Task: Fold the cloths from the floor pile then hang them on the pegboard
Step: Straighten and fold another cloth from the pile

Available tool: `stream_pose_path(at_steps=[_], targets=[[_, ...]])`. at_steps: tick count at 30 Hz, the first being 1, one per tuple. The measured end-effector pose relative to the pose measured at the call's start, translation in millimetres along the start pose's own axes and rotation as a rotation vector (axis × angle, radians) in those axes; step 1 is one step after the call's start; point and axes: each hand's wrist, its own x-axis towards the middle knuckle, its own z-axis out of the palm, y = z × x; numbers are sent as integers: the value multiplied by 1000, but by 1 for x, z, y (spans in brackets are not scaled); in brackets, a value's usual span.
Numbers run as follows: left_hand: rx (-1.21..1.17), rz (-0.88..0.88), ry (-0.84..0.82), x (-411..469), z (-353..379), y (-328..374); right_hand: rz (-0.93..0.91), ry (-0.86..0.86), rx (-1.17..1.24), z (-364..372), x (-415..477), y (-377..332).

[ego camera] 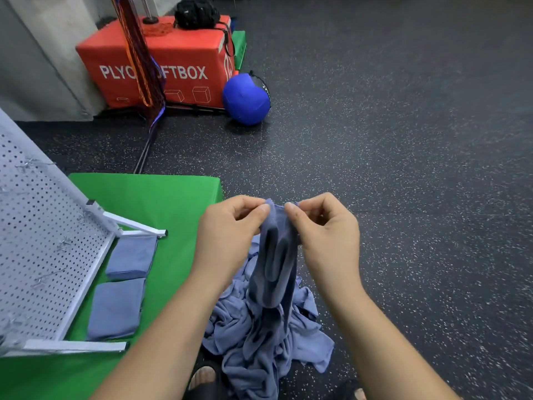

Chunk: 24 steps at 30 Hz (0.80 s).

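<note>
cloth hangs from both my raised hands over the floor pile, right of the pegboard. my left hand pinches its top edge, fingers curled; my right hand pinches just beside it.

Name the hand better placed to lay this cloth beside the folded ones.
Left hand, probably. Both hands pinch the cloth at its top edge, but the folded cloths and green mat lie on the left, away from the right hand.
</note>
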Motion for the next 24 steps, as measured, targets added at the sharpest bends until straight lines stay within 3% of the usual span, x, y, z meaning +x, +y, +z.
stream_pose_path(at_steps=[5, 14, 20, 24], targets=[[31, 28, -26, -11, 9, 15, 11, -46, 64, 7, -5, -4], [49, 38, -30, -13, 5, 22, -80, -40, -56, 6, -10, -13], [78, 77, -35, -14, 1, 24, -276, -20, -240, 11, -16, -10], [79, 91, -68, -11, -2, 24, -231, -73, -115, 13, -17, -4]])
